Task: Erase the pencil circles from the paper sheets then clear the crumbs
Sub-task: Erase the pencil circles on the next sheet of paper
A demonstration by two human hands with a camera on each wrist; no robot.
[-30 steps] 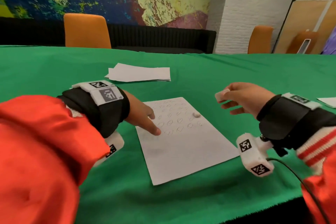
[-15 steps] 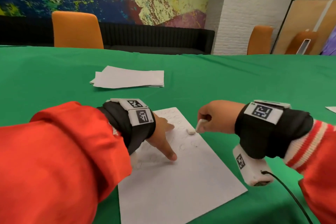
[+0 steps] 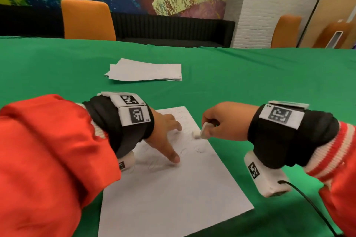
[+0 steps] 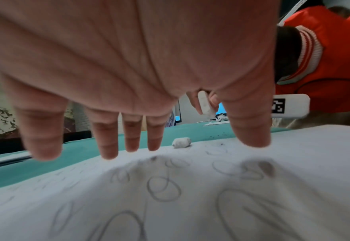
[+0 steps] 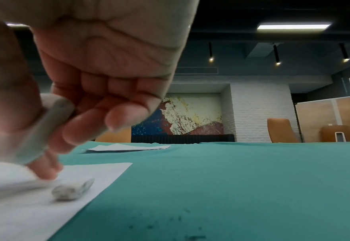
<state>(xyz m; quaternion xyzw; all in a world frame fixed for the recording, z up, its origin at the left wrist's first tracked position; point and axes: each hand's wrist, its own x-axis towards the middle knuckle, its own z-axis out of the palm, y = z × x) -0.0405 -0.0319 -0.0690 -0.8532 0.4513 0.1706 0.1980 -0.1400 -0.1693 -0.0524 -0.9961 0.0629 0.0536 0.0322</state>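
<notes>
Lying between hands, paper sheet, eraser

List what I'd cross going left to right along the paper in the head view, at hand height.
left hand → small eraser piece → eraser → right hand

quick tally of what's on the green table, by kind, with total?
Erasers: 2, one pinched in the right hand, a small piece lying on the sheet
Single paper sheet: 1
Paper stack: 1
Total: 4
</notes>
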